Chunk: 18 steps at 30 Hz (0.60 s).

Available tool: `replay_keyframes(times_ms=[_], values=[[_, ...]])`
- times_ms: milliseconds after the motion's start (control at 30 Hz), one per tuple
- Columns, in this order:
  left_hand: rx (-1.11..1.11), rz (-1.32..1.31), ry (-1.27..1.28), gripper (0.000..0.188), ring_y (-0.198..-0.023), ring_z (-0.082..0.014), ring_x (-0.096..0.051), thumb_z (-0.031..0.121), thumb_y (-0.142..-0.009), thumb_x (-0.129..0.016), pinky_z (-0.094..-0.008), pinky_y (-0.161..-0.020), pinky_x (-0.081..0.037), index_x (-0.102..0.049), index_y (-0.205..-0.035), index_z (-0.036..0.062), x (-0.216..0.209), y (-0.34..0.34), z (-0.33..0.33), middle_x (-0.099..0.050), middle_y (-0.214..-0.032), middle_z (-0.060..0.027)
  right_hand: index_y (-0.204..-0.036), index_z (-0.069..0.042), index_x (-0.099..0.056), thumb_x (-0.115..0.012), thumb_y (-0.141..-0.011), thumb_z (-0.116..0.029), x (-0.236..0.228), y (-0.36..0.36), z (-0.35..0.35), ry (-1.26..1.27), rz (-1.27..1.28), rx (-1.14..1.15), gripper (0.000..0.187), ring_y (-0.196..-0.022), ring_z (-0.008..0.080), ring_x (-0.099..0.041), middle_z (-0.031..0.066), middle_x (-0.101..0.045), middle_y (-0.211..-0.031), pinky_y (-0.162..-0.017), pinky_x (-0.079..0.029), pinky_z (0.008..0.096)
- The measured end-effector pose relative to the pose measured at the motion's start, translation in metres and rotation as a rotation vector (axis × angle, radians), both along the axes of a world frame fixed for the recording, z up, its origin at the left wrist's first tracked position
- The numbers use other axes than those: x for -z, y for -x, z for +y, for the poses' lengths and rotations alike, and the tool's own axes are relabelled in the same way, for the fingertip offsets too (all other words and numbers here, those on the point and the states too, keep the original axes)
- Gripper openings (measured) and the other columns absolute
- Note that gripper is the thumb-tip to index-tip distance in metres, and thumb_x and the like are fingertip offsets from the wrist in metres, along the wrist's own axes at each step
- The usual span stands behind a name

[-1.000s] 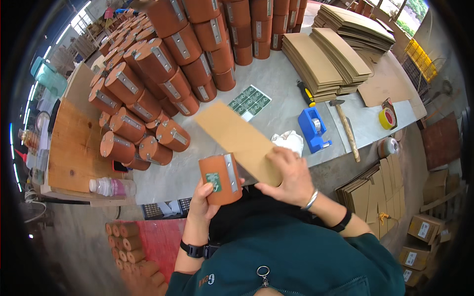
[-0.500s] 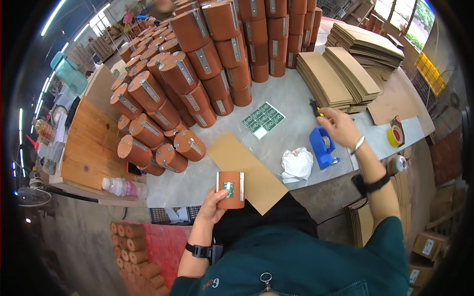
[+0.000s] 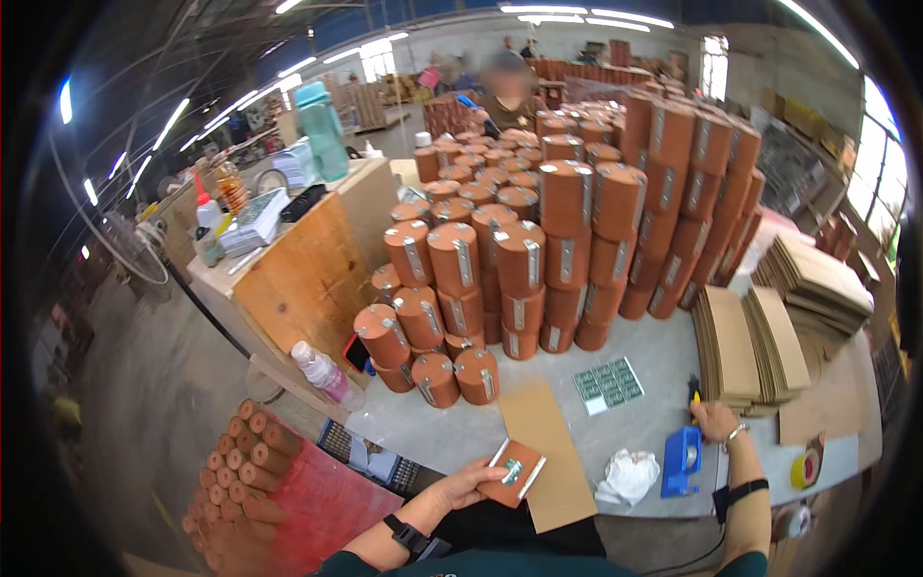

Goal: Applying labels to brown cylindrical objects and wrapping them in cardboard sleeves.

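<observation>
My left hand [image 3: 468,484] is closed round a short reddish-brown cylinder [image 3: 528,464] with metal strips along its sides. A small green and white label [image 3: 513,468] shows on its face by my thumb. The cylinder is tilted, over the near end of a flat cardboard piece [image 3: 541,433]. My right hand [image 3: 715,420] reaches to the right, its fingers closed at the yellow end of a black and yellow utility knife [image 3: 694,388]. A blue tape dispenser [image 3: 681,462] stands just below that hand. Farther in lies a sheet of green labels [image 3: 609,385].
Stacked brown cylinders [image 3: 519,260] fill the far side of the table. Cardboard stacks [image 3: 726,346] stand at right, near a yellow tape roll [image 3: 804,470]. A crumpled white cloth or bag [image 3: 628,477] lies near the front edge, a plastic bottle [image 3: 325,372] at left. Another person [image 3: 510,101] is beyond.
The view has tilted up, showing more of the workshop. The held cylinder has turned and tilted in my left hand. My right hand remains by the knife, its fingers now down on it.
</observation>
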<state>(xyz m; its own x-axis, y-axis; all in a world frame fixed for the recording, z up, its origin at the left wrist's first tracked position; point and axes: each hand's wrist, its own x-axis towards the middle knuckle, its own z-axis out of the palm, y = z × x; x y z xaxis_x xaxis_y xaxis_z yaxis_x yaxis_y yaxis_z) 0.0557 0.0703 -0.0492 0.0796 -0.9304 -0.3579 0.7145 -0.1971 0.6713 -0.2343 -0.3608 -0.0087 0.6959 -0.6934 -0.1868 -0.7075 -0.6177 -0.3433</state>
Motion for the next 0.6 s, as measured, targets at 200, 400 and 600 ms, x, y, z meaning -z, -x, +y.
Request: replay_keyframes(times_ms=[200,400,600], values=[[0.0,-0.048,-0.028,0.076,-0.122,-0.0252,-0.058,0.031,-0.089,-0.07,-0.0378,-0.105,-0.047,-0.034,-0.147,-0.0024,-0.012,0.0,-0.003,-0.055,-0.136,-0.015,-0.101,-0.003,-0.073,-0.038,-0.102,-0.049,-0.007,0.003,0.014,0.032,-0.182,-0.023,0.058,-0.068,0.0309,-0.071,0.0195,-0.071,-0.08,-0.071,-0.056,0.0413],[0.167,-0.142,0.025,0.088,-0.124,-0.0192,-0.055,0.037,-0.089,-0.071,-0.032,-0.101,-0.049,-0.023,-0.155,0.001,-0.012,-0.015,-0.019,-0.05,-0.139,-0.0124,-0.099,-0.001,-0.067,-0.054,-0.098,-0.018,-0.009,0.046,0.051,-0.054,-0.408,0.089,0.021,-0.053,0.0194,-0.06,0.0091,-0.063,-0.068,-0.055,-0.052,0.0342],[0.237,0.027,0.052,0.085,-0.122,-0.026,-0.059,0.038,-0.086,-0.072,-0.0382,-0.104,-0.049,-0.033,-0.148,-0.0043,-0.005,-0.03,-0.024,-0.054,-0.137,-0.0178,-0.112,-0.004,-0.055,-0.063,-0.09,-0.003,0.044,0.119,0.084,-0.106,-0.538,0.261,0.023,-0.055,0.013,-0.056,0.0033,-0.057,-0.067,-0.051,-0.047,0.0281]])
